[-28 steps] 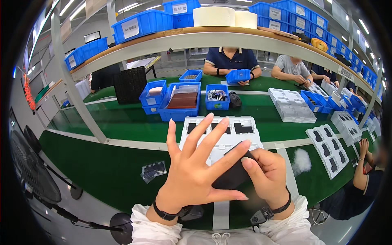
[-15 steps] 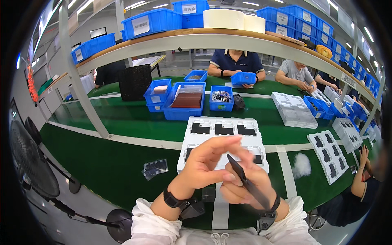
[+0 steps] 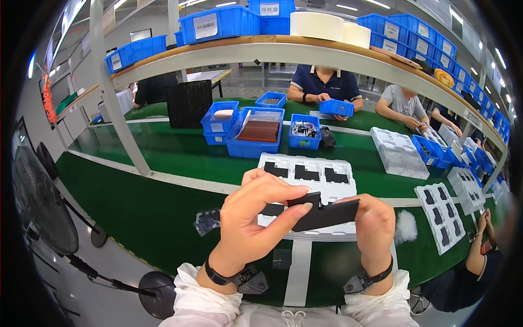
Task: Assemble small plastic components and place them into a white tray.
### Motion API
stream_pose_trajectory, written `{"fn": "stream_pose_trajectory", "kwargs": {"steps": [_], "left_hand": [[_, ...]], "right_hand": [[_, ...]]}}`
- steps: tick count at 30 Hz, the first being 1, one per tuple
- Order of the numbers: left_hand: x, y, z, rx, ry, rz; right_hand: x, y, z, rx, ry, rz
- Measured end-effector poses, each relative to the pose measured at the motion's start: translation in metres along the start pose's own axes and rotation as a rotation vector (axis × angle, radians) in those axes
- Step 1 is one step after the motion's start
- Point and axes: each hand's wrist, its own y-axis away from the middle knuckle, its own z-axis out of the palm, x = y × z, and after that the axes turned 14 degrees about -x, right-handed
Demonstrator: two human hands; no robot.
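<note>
A flat black L-shaped part with a notch in its upper edge is held up between my hands, broad face toward me. My left hand pinches its left end between thumb and forefinger. At the other end, my right hand grips the right edge, with its fingers partly hidden and slightly blurred. Below and behind them lies a white moulded tray, its far row holding black parts of similar shape. My hands and the held part cover much of the tray's near row.
Small plastic bags lie left of the tray, white fluff right. Blue bins stand beyond, below a shelf. Another white tray holds black parts at right. Co-workers sit opposite; a fan stands left.
The black part has turned from a steep, edge-on tilt in my right hand to nearly level, face toward me. My left hand has closed on its left end; my right hand has moved right.
</note>
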Motion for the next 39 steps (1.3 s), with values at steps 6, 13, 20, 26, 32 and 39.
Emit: {"fn": "stream_pose_trajectory", "kwargs": {"steps": [6,13,20,26,32,39], "left_hand": [[0.010,-0.004,-0.010,-0.180,-0.197,-0.003],[0.010,-0.007,-0.008,-0.211,-0.264,-0.031],[0.006,-0.006,-0.014,-0.105,-0.605,0.101],[0.000,-0.008,-0.007,-0.047,-0.068,-0.041],[0.004,-0.008,0.006,-0.213,0.662,-0.248],[0.007,-0.004,0.010,-0.159,0.605,-0.298]], "right_hand": [[-0.018,-0.001,0.017,0.155,0.253,0.090],[-0.015,0.001,0.015,0.164,0.291,0.100],[-0.010,0.002,0.018,0.217,0.258,0.100],[-0.009,0.001,0.020,0.233,0.172,0.074],[-0.005,-0.004,0.024,0.284,0.043,0.099],[0.006,-0.002,0.029,0.306,0.029,0.030]]}}
